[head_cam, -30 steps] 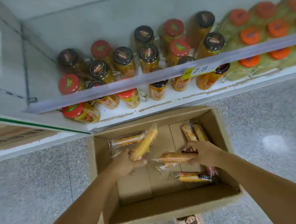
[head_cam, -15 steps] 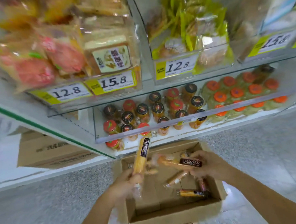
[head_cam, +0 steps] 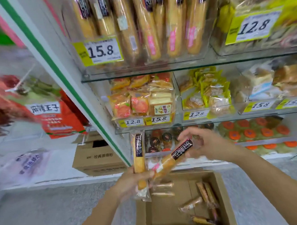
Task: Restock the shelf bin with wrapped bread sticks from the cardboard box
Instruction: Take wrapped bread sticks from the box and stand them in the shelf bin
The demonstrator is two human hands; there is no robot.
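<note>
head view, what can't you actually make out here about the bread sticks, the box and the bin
- Shelf bin: its top is cut off by the frame edge, so how full it is is unknown.
- Cardboard box: near wall cut off below; loose sticks blurred, count uncertain.
- Left hand: motion blur hides the fingers' grip on the upright bread stick.
- Tilted bread stick: label unreadable.
</note>
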